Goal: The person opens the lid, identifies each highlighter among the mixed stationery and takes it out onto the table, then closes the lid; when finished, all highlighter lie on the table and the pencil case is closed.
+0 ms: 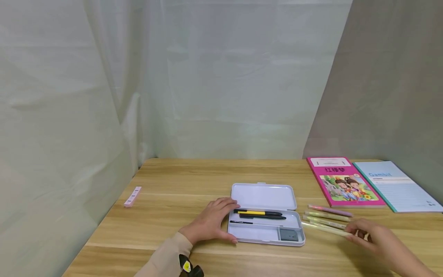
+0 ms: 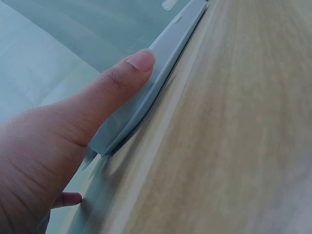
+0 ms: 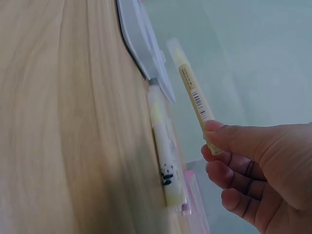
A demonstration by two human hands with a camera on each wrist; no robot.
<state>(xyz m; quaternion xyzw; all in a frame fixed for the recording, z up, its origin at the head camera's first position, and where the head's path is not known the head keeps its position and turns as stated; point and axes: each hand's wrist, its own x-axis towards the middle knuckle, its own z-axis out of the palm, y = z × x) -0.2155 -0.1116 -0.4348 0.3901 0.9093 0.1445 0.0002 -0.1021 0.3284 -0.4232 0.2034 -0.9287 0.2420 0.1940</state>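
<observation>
A pale grey-white pencil case (image 1: 254, 233) lies on the table with its lid raised back. Inside are a yellow-and-black pen (image 1: 257, 212), a black pen (image 1: 263, 217), a thin pen (image 1: 242, 222) and a dark grey eraser (image 1: 288, 235) in the front right compartment. My left hand (image 1: 212, 220) rests against the case's left side, its thumb (image 2: 122, 73) touching the front edge. To the right of the case, my right hand (image 1: 377, 239) pinches one end of a pale yellow highlighter (image 3: 197, 95) between thumb and fingers, lifted off the table.
More highlighters (image 1: 330, 211) lie side by side just right of the case. Behind them are a pink picture-cover book (image 1: 346, 186) and a light blue notebook (image 1: 398, 188). A small pink-and-white strip-shaped thing (image 1: 132, 196) lies near the table's left edge.
</observation>
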